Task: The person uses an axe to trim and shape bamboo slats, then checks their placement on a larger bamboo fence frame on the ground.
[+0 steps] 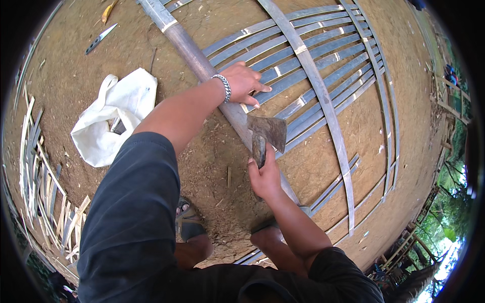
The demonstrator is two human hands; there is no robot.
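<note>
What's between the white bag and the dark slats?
Brown dirt, a thin stick and the long round pole, with the left forearm crossing over it, in the head view.

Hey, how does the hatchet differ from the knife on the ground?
The hatchet is gripped in the right hand, while the knife lies loose on the ground. The hatchet's blade is broad and dull brown; the knife's is slim, pointed and bright silver. Both have a dark handle.
</note>
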